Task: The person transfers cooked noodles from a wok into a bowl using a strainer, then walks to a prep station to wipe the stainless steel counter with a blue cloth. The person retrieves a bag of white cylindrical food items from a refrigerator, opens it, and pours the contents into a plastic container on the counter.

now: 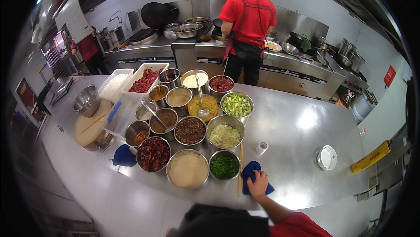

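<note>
My right hand point(259, 183) presses on a crumpled dark blue cloth point(248, 170) on the steel worktable point(288, 132), fingers curled over it. Wooden chopsticks point(240, 171) lie just left of the cloth. Beside them stands a steel pot of chopped green herbs point(224, 167), with a larger pot of pale beige powder point(187, 168) to its left. Behind these are pots of chopped pale vegetable point(224, 135), coarse brown spice point(190, 130) and dried red chillies point(153, 154). A small white roll point(262, 147) stands beyond the cloth. My left hand is out of view.
A white dish point(327, 158) and a yellow tube point(370, 157) are at the right. Leftward are another blue cloth point(124, 155), a round chopping block point(86, 135), stacked steel bowls point(87, 101) and a tub of raw meat point(146, 80). A person in red point(249, 23) faces the stove behind.
</note>
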{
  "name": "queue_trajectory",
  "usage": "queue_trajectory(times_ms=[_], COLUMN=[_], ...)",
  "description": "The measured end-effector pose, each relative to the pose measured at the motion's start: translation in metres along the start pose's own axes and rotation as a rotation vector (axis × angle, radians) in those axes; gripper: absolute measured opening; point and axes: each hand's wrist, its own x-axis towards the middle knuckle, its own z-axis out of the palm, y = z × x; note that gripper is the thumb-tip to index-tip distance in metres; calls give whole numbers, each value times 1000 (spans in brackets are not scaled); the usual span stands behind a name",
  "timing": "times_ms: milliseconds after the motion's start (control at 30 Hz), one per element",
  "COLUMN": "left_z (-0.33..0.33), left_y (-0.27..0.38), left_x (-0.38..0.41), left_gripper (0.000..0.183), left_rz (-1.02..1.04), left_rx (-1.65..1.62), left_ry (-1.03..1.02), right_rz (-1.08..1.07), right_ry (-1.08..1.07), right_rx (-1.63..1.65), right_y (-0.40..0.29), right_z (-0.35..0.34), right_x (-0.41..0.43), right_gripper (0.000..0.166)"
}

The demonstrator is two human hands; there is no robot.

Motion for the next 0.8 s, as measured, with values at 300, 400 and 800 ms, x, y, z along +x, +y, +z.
queue_trajectory(times_ms=[300, 400, 800], left_z=[7, 10, -19], left_y=[-5, -8, 29], left_x=[-6, -8, 37], left_gripper=[41, 41, 43], left_rz=[-1, -6, 64], left_rx=[-18, -27, 42], left_ry=[13, 20, 27], right_rz=[-39, -42, -36], right_ry=[17, -12, 27], right_rx=[1, 1, -63], right_y=[2, 0, 18], right_z=[4, 4, 10], right_x=[1, -1, -5], right_gripper=[41, 41, 43])
